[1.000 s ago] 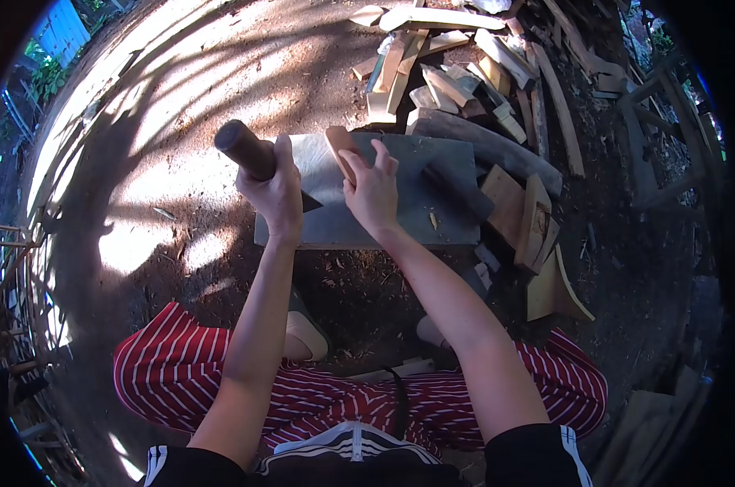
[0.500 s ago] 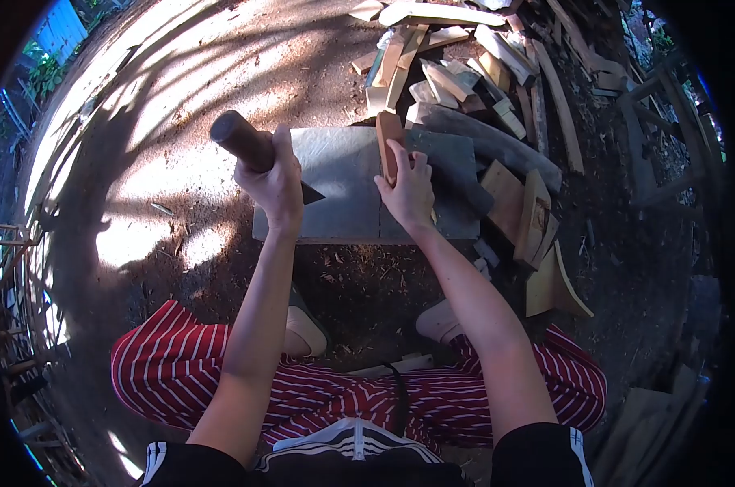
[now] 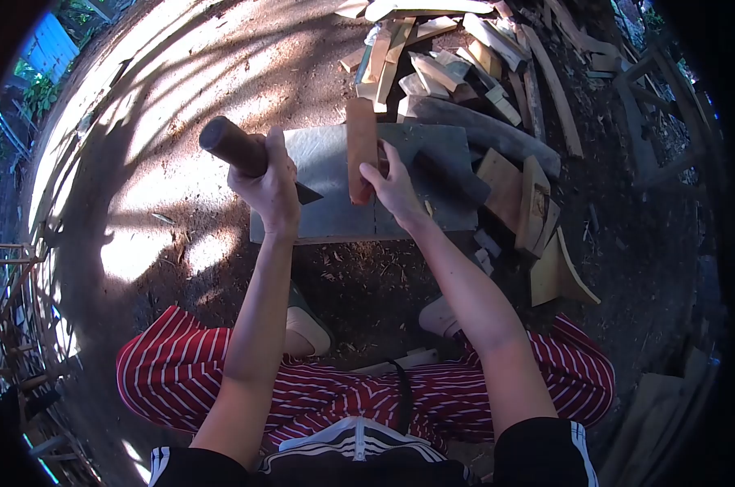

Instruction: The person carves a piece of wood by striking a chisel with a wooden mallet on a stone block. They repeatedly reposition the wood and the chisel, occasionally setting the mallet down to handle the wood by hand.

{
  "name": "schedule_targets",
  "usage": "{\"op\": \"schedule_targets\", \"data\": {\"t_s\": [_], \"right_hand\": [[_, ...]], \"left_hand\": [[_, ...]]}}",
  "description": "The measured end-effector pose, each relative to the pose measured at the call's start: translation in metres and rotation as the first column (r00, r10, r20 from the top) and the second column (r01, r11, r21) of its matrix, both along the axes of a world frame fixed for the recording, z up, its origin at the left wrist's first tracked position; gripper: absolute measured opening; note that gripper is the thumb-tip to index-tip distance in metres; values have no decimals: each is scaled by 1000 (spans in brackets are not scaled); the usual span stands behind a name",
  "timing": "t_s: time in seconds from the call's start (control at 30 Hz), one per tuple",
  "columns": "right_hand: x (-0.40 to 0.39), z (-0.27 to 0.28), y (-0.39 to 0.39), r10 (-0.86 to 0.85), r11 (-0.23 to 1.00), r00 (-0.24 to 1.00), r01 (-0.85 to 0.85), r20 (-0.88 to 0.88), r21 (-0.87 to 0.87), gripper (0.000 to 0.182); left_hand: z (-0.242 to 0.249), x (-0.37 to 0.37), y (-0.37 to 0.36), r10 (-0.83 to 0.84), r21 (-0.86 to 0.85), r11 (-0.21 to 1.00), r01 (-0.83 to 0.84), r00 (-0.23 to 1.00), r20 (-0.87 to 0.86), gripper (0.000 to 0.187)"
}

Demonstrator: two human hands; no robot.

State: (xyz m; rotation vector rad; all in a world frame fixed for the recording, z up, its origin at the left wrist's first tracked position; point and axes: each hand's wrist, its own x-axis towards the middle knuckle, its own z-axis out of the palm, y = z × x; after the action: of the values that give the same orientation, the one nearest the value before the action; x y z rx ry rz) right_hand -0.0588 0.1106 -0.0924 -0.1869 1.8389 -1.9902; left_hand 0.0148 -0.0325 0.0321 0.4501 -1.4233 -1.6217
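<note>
My left hand point(image 3: 268, 185) is closed around a tool with a thick, round dark-wood handle point(image 3: 236, 146). A pointed dark blade point(image 3: 308, 194) sticks out on the other side of that fist; the rest of it is hidden. In my right hand point(image 3: 393, 183) is a reddish-brown wooden block point(image 3: 362, 150), gripped along its right side between thumb and fingers. The block stands lengthwise over a flat grey board point(image 3: 327, 162), its far end reaching past the board's back edge. Both hands are over this low work surface, in front of my knees.
A pile of wood offcuts point(image 3: 445, 73) lies beyond the board, with a long curved dark piece point(image 3: 497, 134) along its near side. Cut blocks point(image 3: 534, 211) and a pale curved piece point(image 3: 558, 272) sit to the right. Bare, sun-streaked ground point(image 3: 164, 122) stretches left.
My right hand has brought the block left and toward me, turning it so its broad face shows. My left hand has shifted slightly left with the tool.
</note>
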Motion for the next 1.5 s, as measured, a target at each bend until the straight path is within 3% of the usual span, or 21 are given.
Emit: {"op": "schedule_targets", "data": {"t_s": [0.03, 0.07, 0.1, 0.17, 0.37, 0.5, 0.57, 0.77, 1.0, 1.1, 1.17, 1.3, 1.37, 1.5], "right_hand": [[3, -12, -4, -29, 978, 958, 87, -286, 192, 59], [5, -24, -6, 6, 913, 837, 219, -547, 344, 56], [7, -21, -8, 10, 914, 839, 214, -543, 346, 56], [11, -2, -9, 131, 781, 776, 303, -617, 547, 53], [8, 7, 13, 147, 806, 911, 115, -385, 581, 49], [13, 1, 13, 138, 768, 859, 222, -493, 601, 41], [10, -5, 17, 101, 841, 873, 180, -477, 509, 36], [15, -4, 26, 99, 901, 877, 121, -469, 417, 33], [18, 1, 18, 79, 895, 897, 129, -436, 427, 35], [13, 6, 7, 117, 877, 915, 88, -387, 473, 40], [8, 5, -1, 161, 823, 902, 101, -400, 559, 53], [1, 9, -17, 103, 776, 925, 155, -365, 612, 68], [-1, 25, -24, 140, 659, 959, 96, -246, 746, 76], [-4, 26, -43, 93, 604, 979, 90, -182, 792, 74]], "left_hand": [[0, 0, 0, -1, 7, 1000, 1, 1000, -1, 19], [0, 1, 0, -2, 15, 1000, 2, 1000, -2, 19], [0, 1, -1, 2, 16, 1000, -3, 1000, 3, 19], [0, 1, -2, -5, 27, 1000, 5, 1000, -5, 19], [0, 0, 1, -1, 13, 1000, 1, 1000, -1, 19], [1, 1, 7, -12, 27, 1000, 12, 1000, -11, 19], [3, 0, 10, -34, 41, 999, 35, 999, -23, 19], [0, -3, 29, -143, 120, 981, 150, 987, -70, 19], [-5, -9, 46, -179, 54, 982, 179, 984, -13, 18], [-11, -12, 47, -182, 30, 983, 182, 983, -5, 17], [-18, -12, 42, -174, -5, 985, 174, 985, 10, 16], [-24, -7, 31, -160, -17, 987, 160, 986, 37, 18], [-23, -7, 28, -131, -37, 990, 133, 990, 47, 17], [-19, -6, 20, -95, 20, 995, 95, 995, 30, 15]]}}
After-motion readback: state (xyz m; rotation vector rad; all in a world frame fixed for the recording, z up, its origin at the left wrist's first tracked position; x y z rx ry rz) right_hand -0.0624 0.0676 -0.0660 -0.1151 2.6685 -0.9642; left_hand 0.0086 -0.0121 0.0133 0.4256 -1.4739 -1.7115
